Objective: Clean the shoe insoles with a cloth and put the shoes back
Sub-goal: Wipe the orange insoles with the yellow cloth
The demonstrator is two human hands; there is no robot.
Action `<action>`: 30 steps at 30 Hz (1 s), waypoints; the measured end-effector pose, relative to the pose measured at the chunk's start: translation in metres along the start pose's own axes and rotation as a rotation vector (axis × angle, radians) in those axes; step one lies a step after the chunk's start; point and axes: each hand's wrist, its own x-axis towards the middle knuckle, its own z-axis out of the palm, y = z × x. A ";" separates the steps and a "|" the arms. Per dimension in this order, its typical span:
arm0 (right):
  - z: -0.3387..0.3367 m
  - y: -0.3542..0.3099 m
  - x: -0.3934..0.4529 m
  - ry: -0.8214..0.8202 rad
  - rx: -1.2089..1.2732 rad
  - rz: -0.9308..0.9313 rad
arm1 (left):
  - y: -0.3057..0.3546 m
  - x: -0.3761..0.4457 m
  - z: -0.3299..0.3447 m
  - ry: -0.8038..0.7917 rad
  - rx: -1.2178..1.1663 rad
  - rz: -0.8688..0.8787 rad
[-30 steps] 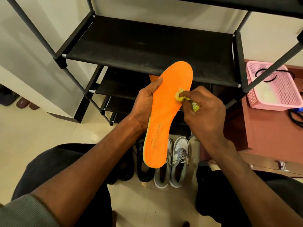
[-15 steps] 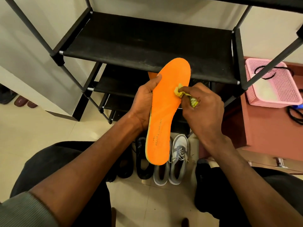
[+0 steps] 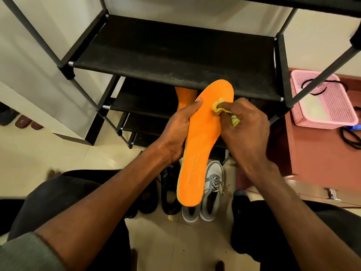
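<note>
Left hand (image 3: 178, 132) grips long orange foam insole (image 3: 203, 145) by its left edge, mid-air before black shoe rack (image 3: 172, 53). Right hand (image 3: 248, 130) pinches crumpled yellow cloth (image 3: 219, 108) against insole's far end.

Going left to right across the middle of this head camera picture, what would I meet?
Slippers on the floor → left hand → orange insole → yellow cloth → right hand → pink basket.

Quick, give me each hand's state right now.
Left hand: grips the orange insole by its edge.
Right hand: pinches the yellow cloth against the insole.
</note>
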 end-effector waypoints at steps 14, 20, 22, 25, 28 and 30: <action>0.004 -0.002 -0.003 0.003 0.130 -0.085 | 0.003 -0.001 0.002 -0.125 -0.065 -0.014; 0.007 -0.002 -0.005 0.016 0.079 -0.086 | 0.009 -0.005 0.003 -0.115 -0.032 -0.015; 0.004 0.003 -0.001 0.079 0.064 -0.004 | 0.007 -0.006 0.004 -0.108 -0.013 0.010; 0.006 0.000 -0.005 0.006 0.135 -0.085 | 0.006 -0.005 0.004 -0.092 -0.047 0.016; 0.008 -0.004 -0.009 -0.065 0.149 -0.164 | 0.008 -0.003 0.002 -0.101 -0.071 -0.006; 0.006 -0.001 -0.004 0.014 0.101 -0.089 | 0.008 -0.003 0.003 -0.095 -0.063 0.000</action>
